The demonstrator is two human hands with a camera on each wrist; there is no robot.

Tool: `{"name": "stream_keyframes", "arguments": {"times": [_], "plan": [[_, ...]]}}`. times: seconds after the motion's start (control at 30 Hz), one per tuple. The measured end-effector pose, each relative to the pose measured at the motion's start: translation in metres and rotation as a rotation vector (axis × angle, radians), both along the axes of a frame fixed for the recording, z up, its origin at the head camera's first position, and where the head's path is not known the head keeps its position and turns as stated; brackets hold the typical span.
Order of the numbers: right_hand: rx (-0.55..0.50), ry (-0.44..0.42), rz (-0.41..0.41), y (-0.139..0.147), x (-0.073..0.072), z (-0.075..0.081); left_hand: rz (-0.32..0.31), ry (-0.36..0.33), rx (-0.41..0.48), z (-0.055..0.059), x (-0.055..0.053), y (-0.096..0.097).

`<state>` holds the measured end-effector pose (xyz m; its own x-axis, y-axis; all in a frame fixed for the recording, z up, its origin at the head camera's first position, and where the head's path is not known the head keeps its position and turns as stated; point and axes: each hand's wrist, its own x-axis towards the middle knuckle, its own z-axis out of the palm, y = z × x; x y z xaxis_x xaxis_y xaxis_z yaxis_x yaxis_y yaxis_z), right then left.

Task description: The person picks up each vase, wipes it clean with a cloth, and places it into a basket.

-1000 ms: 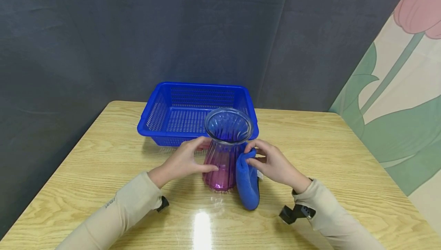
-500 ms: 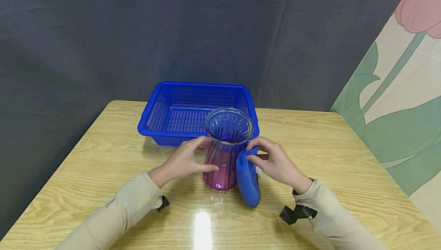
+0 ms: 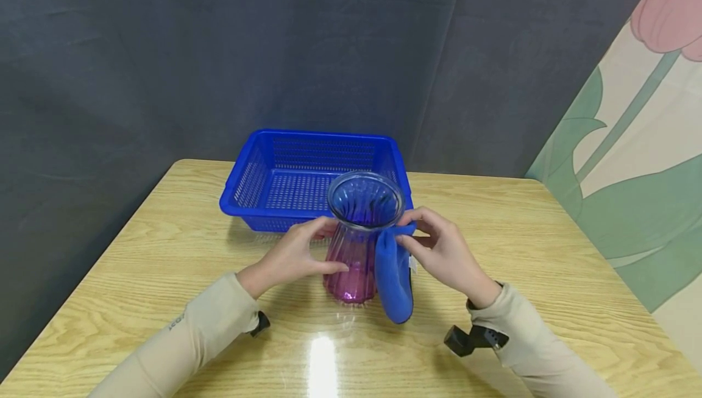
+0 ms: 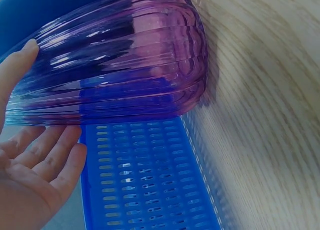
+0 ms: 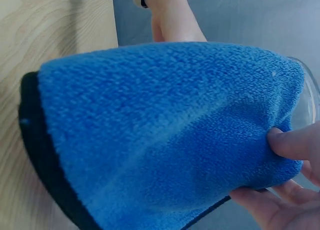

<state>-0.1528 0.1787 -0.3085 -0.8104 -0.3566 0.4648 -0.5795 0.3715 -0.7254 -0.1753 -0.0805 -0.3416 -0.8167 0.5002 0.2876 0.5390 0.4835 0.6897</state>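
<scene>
A ribbed glass vase (image 3: 351,273), clear-blue at the flared rim and pink at the base, stands upright on the table. My left hand (image 3: 296,256) grips its left side, thumb across the front and fingers behind. In the left wrist view, the thumb and fingers (image 4: 67,170) lie on either side of the glass vase (image 4: 135,49). My right hand (image 3: 444,255) pinches the upper end of a fluffy blue cloth (image 3: 392,285) just under the rim, against the vase's right side. The right wrist view shows the cloth (image 5: 160,125) hanging wide, dark-edged, covering most of the vase.
Behind the vase, a blue perforated plastic basket (image 3: 323,136) sits on the wooden table (image 3: 521,233). A dark curtain (image 3: 274,44) hangs behind the table, and a flower-patterned panel (image 3: 647,178) stands to the right.
My right hand has moved up and slightly right along the vase, drawing the cloth upward toward the rim. The left hand and the vase stay in place.
</scene>
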Motion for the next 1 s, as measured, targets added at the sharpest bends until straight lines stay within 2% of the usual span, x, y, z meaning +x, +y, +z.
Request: {"name": "stream_keyframes", "arguments": {"times": [0.27, 0.47, 0.6, 0.77, 1.0], "plan": [[-0.114, 0.019, -0.003, 0.0029, 0.0015, 0.0043, -0.004, -0.009, 0.004, 0.0015, 0.0011, 0.0001], [-0.272, 0.03, 0.0, 0.0052, 0.0033, 0.0074, -0.008, 0.002, 0.002, 0.0007, 0.0003, -0.0001], [-0.363, 0.042, 0.036, 0.0054, 0.0032, 0.0087, -0.004, -0.005, 0.002, 0.0008, 0.0006, 0.0], [-0.385, 0.059, 0.086, 0.0037, 0.0014, 0.0076, -0.003, -0.005, 0.003, 0.0007, 0.0008, -0.0001], [-0.351, 0.067, 0.095, 0.002, 0.0005, 0.0056, 0.0, -0.005, 0.0, 0.0004, 0.0006, -0.0002]]}}
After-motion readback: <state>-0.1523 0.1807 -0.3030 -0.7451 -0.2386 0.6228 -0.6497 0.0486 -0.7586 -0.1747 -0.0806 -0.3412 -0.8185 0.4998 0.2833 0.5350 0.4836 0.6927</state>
